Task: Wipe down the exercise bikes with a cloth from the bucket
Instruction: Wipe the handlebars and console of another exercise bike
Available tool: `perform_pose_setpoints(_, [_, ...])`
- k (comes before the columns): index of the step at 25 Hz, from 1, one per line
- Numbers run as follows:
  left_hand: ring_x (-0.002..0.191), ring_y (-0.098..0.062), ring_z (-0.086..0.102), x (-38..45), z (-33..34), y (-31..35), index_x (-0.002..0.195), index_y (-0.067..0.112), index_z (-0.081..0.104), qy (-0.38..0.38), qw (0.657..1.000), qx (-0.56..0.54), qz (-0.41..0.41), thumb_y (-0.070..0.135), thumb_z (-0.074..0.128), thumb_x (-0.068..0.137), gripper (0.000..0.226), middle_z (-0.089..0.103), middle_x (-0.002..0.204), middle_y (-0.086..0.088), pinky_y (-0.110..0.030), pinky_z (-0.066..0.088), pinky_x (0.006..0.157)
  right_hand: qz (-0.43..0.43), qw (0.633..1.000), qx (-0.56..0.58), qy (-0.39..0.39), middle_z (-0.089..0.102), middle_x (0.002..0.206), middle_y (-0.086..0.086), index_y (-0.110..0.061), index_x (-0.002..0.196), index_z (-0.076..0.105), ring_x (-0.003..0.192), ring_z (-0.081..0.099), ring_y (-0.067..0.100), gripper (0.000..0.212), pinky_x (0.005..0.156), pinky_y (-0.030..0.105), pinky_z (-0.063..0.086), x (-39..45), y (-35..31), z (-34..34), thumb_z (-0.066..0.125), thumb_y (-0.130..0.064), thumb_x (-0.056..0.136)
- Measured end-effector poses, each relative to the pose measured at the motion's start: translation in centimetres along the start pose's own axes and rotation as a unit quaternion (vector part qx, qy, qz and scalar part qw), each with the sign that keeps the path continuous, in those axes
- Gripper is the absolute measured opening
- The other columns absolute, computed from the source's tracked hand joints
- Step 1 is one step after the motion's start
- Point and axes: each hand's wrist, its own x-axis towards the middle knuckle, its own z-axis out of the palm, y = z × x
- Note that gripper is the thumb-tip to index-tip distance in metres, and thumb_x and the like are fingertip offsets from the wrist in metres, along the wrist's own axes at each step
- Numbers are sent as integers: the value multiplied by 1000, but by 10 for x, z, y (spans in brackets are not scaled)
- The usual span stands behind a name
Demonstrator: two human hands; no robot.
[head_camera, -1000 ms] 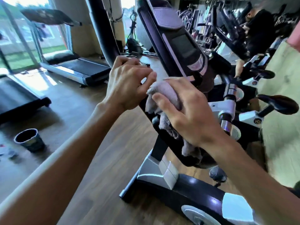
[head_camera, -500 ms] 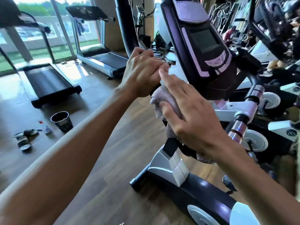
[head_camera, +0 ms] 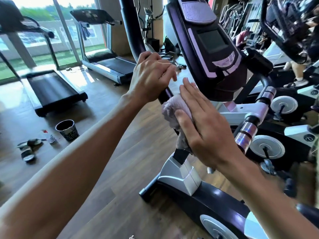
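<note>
A pale cloth [head_camera: 174, 111] is pressed against the exercise bike's black handlebar [head_camera: 164, 94] by the flat, straight-fingered right hand [head_camera: 202, 128], just below the console [head_camera: 210, 49], while the bar is gripped just above it by the curled left hand [head_camera: 151, 78], and a dark bucket [head_camera: 67, 130] is seen on the wooden floor [head_camera: 107, 152].
</note>
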Motion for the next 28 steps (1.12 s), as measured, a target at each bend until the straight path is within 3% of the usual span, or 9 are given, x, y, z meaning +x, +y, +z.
perform_pose_setpoints(3, [101, -11, 58, -2, 2, -4, 82, 27, 78, 0, 1000, -11, 14, 32, 36, 101, 47, 76, 98, 16, -36, 30, 108, -20, 1000, -7, -2, 23, 167, -3, -11, 158, 30, 154, 14, 3, 63, 124, 29, 18, -29, 6, -2, 28, -43, 103])
perform_pose_setpoints(8, [109, -7, 60, -3, 7, -6, 89, 27, 79, 27, 999, -25, 21, 31, 37, 102, 44, 76, 106, 16, -37, 31, 109, 24, 999, -26, -28, 14, 169, -3, -11, 159, 25, 155, -2, 3, 71, 127, 31, -2, 23, -1, 2, 20, -49, 100])
perform_pose_setpoints(13, [109, -5, 59, -4, 8, 0, 87, 26, 80, 42, 998, -47, -5, 30, 37, 102, 45, 75, 106, 19, -26, 26, 105, -34, 999, 1, -23, 23, 167, -5, -13, 158, 31, 155, 9, 4, 64, 127, 35, 13, -15, 2, -2, 29, -43, 101])
perform_pose_setpoints(18, [104, -8, 60, -5, 10, 3, 83, 25, 79, 60, 997, -46, -16, 26, 41, 102, 42, 76, 99, 16, -26, 27, 103, -4, 999, -22, -28, 21, 168, -2, -11, 157, 33, 155, 5, 6, 71, 127, 40, 2, 13, 1, 1, 22, -48, 97])
perform_pose_setpoints(22, [103, -7, 57, -6, 7, 5, 83, 26, 78, 57, 997, -52, -23, 28, 39, 102, 44, 76, 99, 17, -18, 21, 100, -8, 1000, 10, -4, 27, 166, -4, -14, 156, 35, 154, 13, 6, 66, 127, 36, 13, 2, -3, 4, 28, -45, 98])
perform_pose_setpoints(25, [103, -5, 55, -9, 7, 7, 81, 24, 78, 55, 996, -68, -34, 29, 40, 102, 43, 75, 100, 18, -20, 22, 102, -29, 1000, 5, -3, 30, 164, -5, -13, 154, 39, 153, 19, 6, 63, 125, 38, 19, -30, 5, -1, 31, -44, 99])
perform_pose_setpoints(28, [103, -7, 57, -8, 9, 9, 80, 24, 78, 58, 996, -56, -42, 30, 40, 102, 44, 75, 99, 17, -30, 26, 108, 18, 999, 21, -19, 27, 165, -5, -14, 154, 39, 153, 15, 4, 67, 126, 31, 11, 0, -4, -1, 28, -48, 97])
